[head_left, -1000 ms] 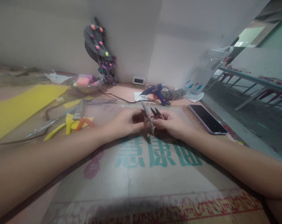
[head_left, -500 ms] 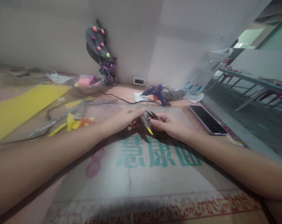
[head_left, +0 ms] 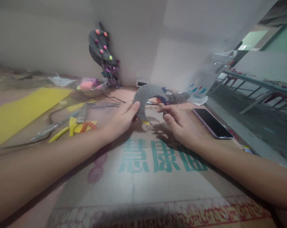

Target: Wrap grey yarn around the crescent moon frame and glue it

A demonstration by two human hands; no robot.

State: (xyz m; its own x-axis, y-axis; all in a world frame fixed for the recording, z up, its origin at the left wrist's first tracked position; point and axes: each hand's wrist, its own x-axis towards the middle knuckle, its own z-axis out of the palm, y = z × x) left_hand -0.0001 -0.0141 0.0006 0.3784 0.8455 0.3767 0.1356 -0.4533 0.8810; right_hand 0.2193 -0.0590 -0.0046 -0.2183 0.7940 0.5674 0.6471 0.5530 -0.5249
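A crescent wrapped in grey yarn point(head_left: 143, 98) is held up over the cardboard point(head_left: 172, 186), its curve facing up and left. My left hand point(head_left: 124, 118) is closed on its left side, thumb on the front. At its lower tip a bit of yellow point(head_left: 146, 122) shows bare of yarn. From that tip a thin yarn strand point(head_left: 157, 124) runs to my right hand point(head_left: 175, 122), whose thumb and fingers pinch it to the right of the crescent. The crescent's right tip comes near a blue glue gun point(head_left: 166, 102) behind it, partly hidden.
A grey yarn bundle point(head_left: 179, 96), a water bottle point(head_left: 202, 77) and a phone point(head_left: 212, 123) are on the right. Leftward lie scissors point(head_left: 47, 129), yellow and orange pieces point(head_left: 85, 126) and a yellow sheet point(head_left: 22, 110). A finished-looking grey moon with pompoms point(head_left: 99, 47) leans against the wall.
The crescent has turned from nearly edge-on to showing its broad face, and is raised. My right hand has moved away rightward and draws the yarn strand out from the tip.
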